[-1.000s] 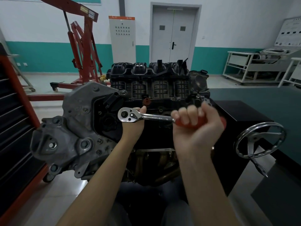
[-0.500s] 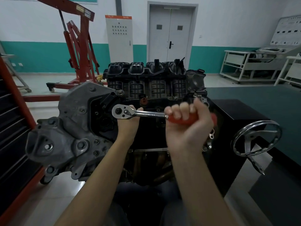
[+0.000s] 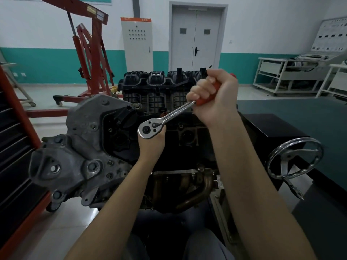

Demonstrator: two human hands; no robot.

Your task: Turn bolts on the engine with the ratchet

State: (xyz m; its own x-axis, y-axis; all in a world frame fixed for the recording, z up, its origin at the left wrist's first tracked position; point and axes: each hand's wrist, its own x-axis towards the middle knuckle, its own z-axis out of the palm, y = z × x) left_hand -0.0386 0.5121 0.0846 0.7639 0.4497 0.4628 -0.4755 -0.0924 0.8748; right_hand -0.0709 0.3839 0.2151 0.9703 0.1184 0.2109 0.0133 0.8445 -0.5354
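Observation:
A chrome ratchet wrench (image 3: pixel 174 113) with a red handle slants up to the right over a dark engine (image 3: pixel 187 139) mounted on a stand. My right hand (image 3: pixel 216 98) grips the red handle in a fist, raised in front of the black intake manifold (image 3: pixel 155 79). Directly beneath the ratchet head (image 3: pixel 150 129) sits my left hand (image 3: pixel 151 147), wrapped around the part under the head; its fingers are hidden. Left of that hand, a grey cast bracket (image 3: pixel 78 147) is bolted to the engine's end.
A chrome handwheel (image 3: pixel 294 158) sticks out from the black stand at right. A red tool cart (image 3: pixel 15 147) stands close on the left and a red engine crane (image 3: pixel 90 53) behind. A green-topped bench (image 3: pixel 300 113) runs along the right, and rusty exhaust pipes (image 3: pixel 197 186) sit low on the engine.
My right hand has swung the red handle upward and away, from roughly level to a steep slant. The ratchet head stays under my left hand's hold in about the same place.

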